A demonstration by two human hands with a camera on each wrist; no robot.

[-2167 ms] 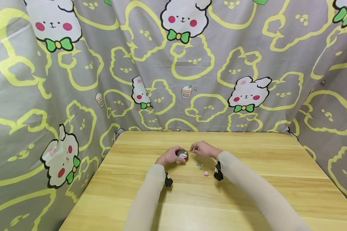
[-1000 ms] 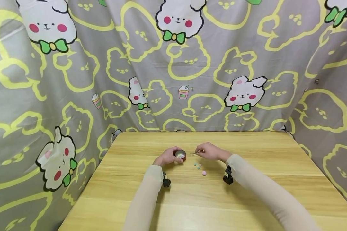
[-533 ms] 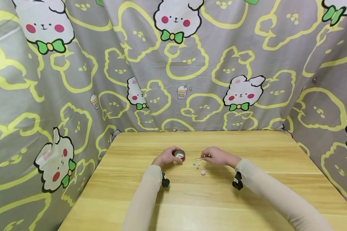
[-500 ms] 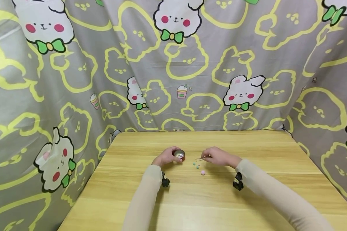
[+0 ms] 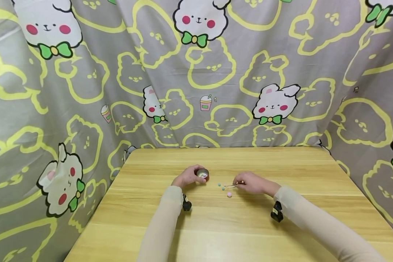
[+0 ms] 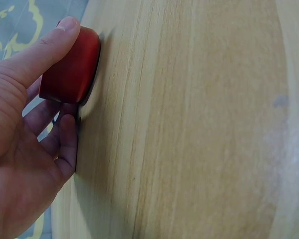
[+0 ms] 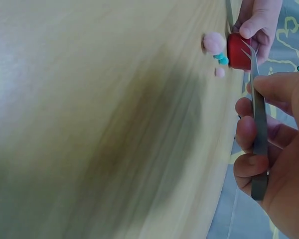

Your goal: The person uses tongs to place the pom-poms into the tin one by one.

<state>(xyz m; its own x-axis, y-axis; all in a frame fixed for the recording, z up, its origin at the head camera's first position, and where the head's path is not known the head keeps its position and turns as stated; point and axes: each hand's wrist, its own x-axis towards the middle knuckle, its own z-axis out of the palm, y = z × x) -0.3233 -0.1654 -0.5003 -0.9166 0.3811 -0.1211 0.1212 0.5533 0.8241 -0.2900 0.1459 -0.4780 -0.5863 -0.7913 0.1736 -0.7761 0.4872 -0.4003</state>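
My left hand (image 5: 189, 175) grips a small round red container (image 6: 72, 67), thumb on its near side and fingers behind. In the head view the container's open top (image 5: 202, 175) shows a dark rim and pale, multicoloured bits inside. My right hand (image 7: 284, 144) holds metal tweezers (image 7: 259, 124) with the tips apart and nothing visible between them. In the head view the tips are close to a small pink ball (image 5: 225, 185). Beside it lie two small teal balls (image 5: 219, 184), with a larger fuzzy pink pom-pom (image 5: 229, 194) nearer the person.
The wooden table (image 5: 216, 229) reaches back to a grey curtain (image 5: 229, 72) with rabbit prints, which also hangs at both sides. A black wrist camera (image 5: 277, 211) sits on the right sleeve, another camera (image 5: 186, 203) on the left.
The right hand with the tweezers has moved from over the container to the right and nearer the person, down by the small balls. The left hand still holds the container in place.
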